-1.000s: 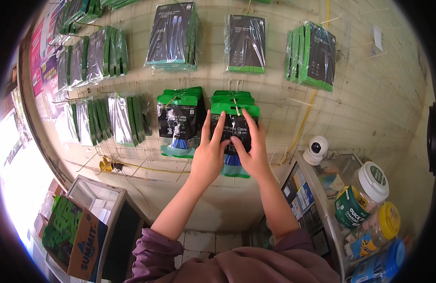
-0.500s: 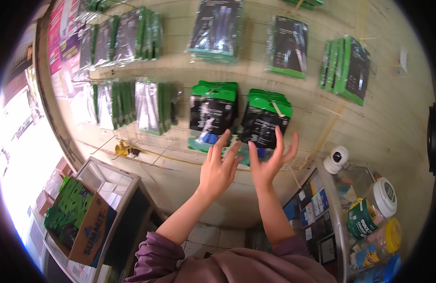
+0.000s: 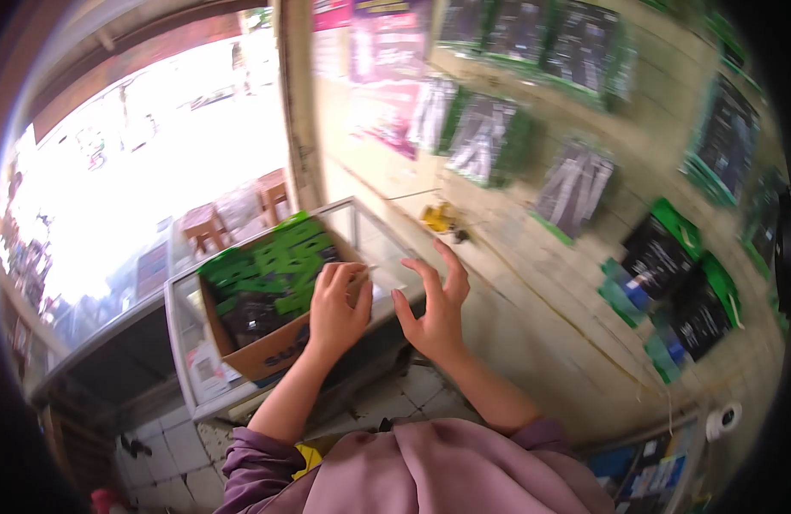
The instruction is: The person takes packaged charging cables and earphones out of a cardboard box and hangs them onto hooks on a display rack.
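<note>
My left hand [image 3: 339,310] is over the front right side of a cardboard box [image 3: 280,349], its fingers curled with gaps between them and nothing visible in them. Green and black packets [image 3: 271,270] fill the box, which sits on a glass display case [image 3: 185,343]. Right of the box, my right hand [image 3: 438,308] hovers with fingers spread and holds nothing. On the wall at the right hang black and green cable packets [image 3: 661,248], apart from both hands.
More packets [image 3: 575,184] hang on the upper wall, near a pink poster [image 3: 382,86]. A yellow object [image 3: 436,217] is by the wall behind the case. Wooden stools [image 3: 204,224] stand beyond it. A white camera [image 3: 722,420] is at the lower right.
The view has swung left, from the wall packets to the box. Both hands have come away from the hanging packets and are now beside and over the box.
</note>
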Demonstrator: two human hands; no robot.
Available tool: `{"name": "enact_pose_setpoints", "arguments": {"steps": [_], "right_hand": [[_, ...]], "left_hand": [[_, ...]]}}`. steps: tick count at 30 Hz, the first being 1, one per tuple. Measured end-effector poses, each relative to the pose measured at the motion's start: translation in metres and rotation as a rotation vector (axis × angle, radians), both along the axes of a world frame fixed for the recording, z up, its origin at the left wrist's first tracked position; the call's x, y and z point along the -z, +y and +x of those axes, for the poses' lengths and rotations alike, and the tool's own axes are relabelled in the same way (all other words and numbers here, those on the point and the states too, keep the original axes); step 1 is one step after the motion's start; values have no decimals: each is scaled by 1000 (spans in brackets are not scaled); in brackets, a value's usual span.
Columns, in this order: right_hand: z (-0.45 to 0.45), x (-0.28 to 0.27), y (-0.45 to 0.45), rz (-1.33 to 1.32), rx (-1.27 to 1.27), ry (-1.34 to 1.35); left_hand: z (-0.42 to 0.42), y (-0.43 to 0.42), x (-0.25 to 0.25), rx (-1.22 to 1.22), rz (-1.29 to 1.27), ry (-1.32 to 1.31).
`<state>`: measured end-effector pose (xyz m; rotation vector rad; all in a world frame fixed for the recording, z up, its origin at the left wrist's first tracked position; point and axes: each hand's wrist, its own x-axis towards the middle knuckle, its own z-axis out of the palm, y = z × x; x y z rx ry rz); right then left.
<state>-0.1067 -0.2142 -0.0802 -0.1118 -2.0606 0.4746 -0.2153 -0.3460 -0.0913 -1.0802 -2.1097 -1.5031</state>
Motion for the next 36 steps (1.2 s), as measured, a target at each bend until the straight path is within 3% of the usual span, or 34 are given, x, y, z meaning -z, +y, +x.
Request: {"name": "enact_pose_setpoints", "arguments": {"steps": [5, 7, 9, 13, 16, 20, 23, 29, 32, 34, 36], "right_hand": [[-108, 27, -46, 51, -280, -322], [-152, 44, -62, 110, -465, -577], [-199, 66, -72, 80, -533, -736], [-269, 92, -91, 175, -548, -1158], [-284, 89, -102, 316, -460, -1208], [-291, 82, -100, 228, -423, -1213], [-286, 77, -89, 126, -501, -1215], [-282, 84, -81, 199, -557, -1083], [-285, 84, -79, 81, -652, -1039], [-292, 81, -74, -212, -869, -873], [-296, 78, -76, -214, -873, -753]], "left_hand": [[-83, -110, 26, -331, -365, -212], [-106, -139, 37, -402, -439, -256], [-129, -159, 52, -497, -721, -415], [-151, -170, 80, -412, -811, -492], [-153, -171, 77, -463, -753, -520], [-151, -173, 73, -490, -699, -508], [-148, -173, 75, -433, -637, -517], [-149, -175, 75, -296, -662, -492], [-148, -177, 71, -288, -566, -552], [-150, -176, 68, -393, -414, -459], [-156, -175, 64, -415, -286, -464]]}}
